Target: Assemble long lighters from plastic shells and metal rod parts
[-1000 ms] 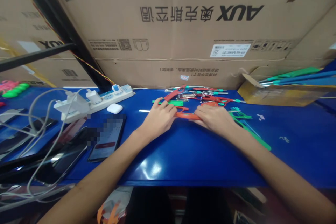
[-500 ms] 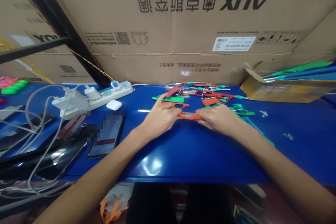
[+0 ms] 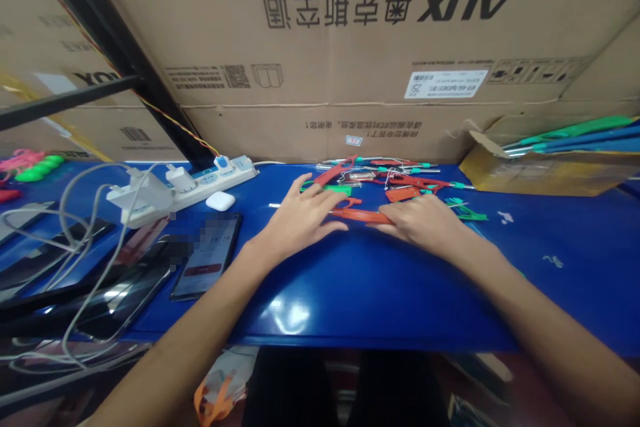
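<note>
- Well, from the head camera, the right hand [image 3: 421,221] is gripping one end of an orange plastic piece [image 3: 363,215], fingers curling closed and covering that end completely.
- The piece is stretching crosswise between the two hands; whether it is touching the blue tabletop [image 3: 390,300], I can't tell.
- The left hand [image 3: 301,219] is spreading its fingers open at the other end, thumb standing apart; that end is slipping out of sight, so any contact is staying unclear to me.
- Beyond it, a green piece [image 3: 343,191] and a red piece [image 3: 337,173] are showing partly, and a metal rod [image 3: 275,205] is poking out, its rest hidden.
- Farther back, red parts [image 3: 417,182] are lying in a jumble, too blurred to sort out.
- The right forearm [image 3: 505,287] is hiding some teal-green pieces [image 3: 473,215].
- Rightward, a carton [image 3: 550,173] is holding green and blue lengths [image 3: 595,142], running off the edge.
- Leftward, a phone [image 3: 205,263] is lying partly pixelated.
</note>
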A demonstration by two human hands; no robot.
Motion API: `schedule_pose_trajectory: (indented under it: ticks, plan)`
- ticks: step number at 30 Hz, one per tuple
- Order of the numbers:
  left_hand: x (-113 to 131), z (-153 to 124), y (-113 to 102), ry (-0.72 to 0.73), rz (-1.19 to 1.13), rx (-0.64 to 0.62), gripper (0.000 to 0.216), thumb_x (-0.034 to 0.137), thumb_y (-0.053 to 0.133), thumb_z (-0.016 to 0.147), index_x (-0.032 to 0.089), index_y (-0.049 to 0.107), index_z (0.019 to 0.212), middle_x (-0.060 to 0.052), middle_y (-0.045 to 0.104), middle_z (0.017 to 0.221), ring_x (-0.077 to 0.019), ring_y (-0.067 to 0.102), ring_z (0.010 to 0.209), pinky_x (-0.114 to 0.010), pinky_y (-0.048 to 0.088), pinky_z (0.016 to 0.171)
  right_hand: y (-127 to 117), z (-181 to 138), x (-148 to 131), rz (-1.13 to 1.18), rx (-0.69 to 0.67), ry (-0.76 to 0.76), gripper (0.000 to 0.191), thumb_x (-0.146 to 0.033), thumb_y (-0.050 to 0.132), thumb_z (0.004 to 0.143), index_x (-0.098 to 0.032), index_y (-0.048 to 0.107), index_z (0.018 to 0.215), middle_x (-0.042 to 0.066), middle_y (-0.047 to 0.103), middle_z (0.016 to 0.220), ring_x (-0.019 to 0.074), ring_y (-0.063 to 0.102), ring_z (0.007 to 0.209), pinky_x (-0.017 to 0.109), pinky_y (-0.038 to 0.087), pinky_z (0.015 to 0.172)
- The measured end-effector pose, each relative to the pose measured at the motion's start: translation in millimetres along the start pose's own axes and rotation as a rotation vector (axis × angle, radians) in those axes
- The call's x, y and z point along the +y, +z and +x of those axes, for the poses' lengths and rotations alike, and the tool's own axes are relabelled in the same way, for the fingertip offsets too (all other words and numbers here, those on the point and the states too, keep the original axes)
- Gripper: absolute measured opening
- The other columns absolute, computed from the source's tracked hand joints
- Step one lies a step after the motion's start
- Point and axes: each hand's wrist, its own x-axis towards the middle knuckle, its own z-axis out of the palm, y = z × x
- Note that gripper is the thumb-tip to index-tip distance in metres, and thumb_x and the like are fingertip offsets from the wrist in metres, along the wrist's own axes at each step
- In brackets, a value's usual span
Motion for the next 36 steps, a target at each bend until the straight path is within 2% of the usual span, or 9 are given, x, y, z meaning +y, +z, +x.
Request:
schedule_pose_trajectory:
  ticks: [2,8,14,19,21,23,28,31,36]
  plan:
    - [-13,-5,-5,-0.011,-0.022,-0.016,0.051,0.052,0.067,0.093,0.019,0.061,0.131,-0.01,0.071,0.128,-0.0282,0.063,0.12,-0.05,0.032,0.114,-2,0,3,-0.016,-0.019,0.022,0.046,-0.049,0.05,0.103,-0.017,0.068,0.076,0.007,0.068,0.061,0.0163,0.052,0.048,0.032,0.013,0.054]
    - [-35,-11,-13,0.011,-0.137,-0.022,0.025,0.037,0.056,0.103,0.024,0.067,0.121,-0.004,0.076,0.112,-0.0207,0.068,0.101,-0.041,0.039,0.105,-5,0,8,0.0,-0.018,0.035,0.042,-0.047,0.05,0.103,-0.019,0.066,0.075,0.005,0.067,0.062,0.0165,0.052,0.049,0.031,0.013,0.054]
    - [-25,-7,-12,-0.004,-0.196,-0.101,0.03,0.034,0.042,0.108,0.019,0.065,0.122,-0.007,0.074,0.115,-0.0225,0.065,0.101,-0.043,0.038,0.102,-4,-1,10,0.05,-0.008,0.006,0.026,-0.035,0.055,0.099,-0.018,0.067,0.083,0.005,0.071,0.071,0.0171,0.057,0.054,0.03,0.015,0.053]
    - [-15,-3,-15,-0.053,-0.27,-0.236,0.039,0.029,0.034,0.108,0.016,0.065,0.088,-0.005,0.069,0.087,-0.0218,0.064,0.087,-0.041,0.043,0.092,-4,0,4,0.066,0.005,-0.017,0.023,-0.033,0.052,0.1,-0.019,0.068,0.09,0.005,0.073,0.076,0.0171,0.059,0.057,0.03,0.015,0.052]
    - [-11,-3,-15,-0.049,-0.285,-0.256,0.04,0.028,0.034,0.107,0.016,0.063,0.083,-0.005,0.068,0.084,-0.0216,0.064,0.084,-0.04,0.046,0.088,-4,1,0,0.079,-0.013,-0.024,0.024,-0.034,0.053,0.1,-0.019,0.069,0.09,0.005,0.073,0.076,0.0172,0.059,0.057,0.03,0.016,0.052]
    - [-9,-3,-13,-0.04,-0.287,-0.243,0.04,0.028,0.033,0.107,0.016,0.065,0.087,-0.007,0.071,0.091,-0.0226,0.066,0.087,-0.041,0.048,0.089,-3,3,-2,0.081,-0.031,-0.018,0.026,-0.036,0.053,0.1,-0.019,0.07,0.09,0.006,0.072,0.074,0.0173,0.058,0.056,0.03,0.016,0.052]
    - [-4,-3,-6,-0.009,-0.235,-0.173,0.036,0.041,0.039,0.108,0.017,0.064,0.119,-0.01,0.072,0.119,-0.0257,0.066,0.114,-0.043,0.046,0.102,0,2,3,0.158,-0.008,-0.029,0.034,-0.044,0.05,0.103,-0.02,0.072,0.092,0.005,0.072,0.074,0.0172,0.058,0.057,0.03,0.018,0.053]
    - [1,-2,-2,-0.001,-0.159,-0.177,0.037,0.041,0.041,0.108,0.015,0.067,0.107,-0.011,0.073,0.111,-0.0262,0.068,0.11,-0.043,0.046,0.101,0,0,7,0.233,-0.026,-0.054,0.044,-0.05,0.045,0.104,-0.02,0.073,0.088,0.005,0.072,0.072,0.0167,0.058,0.058,0.03,0.02,0.054]
    - [8,0,1,0.047,-0.106,-0.237,0.041,0.039,0.041,0.108,0.012,0.067,0.093,-0.011,0.073,0.092,-0.0258,0.07,0.09,-0.041,0.047,0.088,-3,1,2,0.187,-0.079,-0.049,0.05,-0.053,0.045,0.104,-0.019,0.071,0.078,0.006,0.069,0.067,0.0168,0.054,0.054,0.031,0.016,0.054]
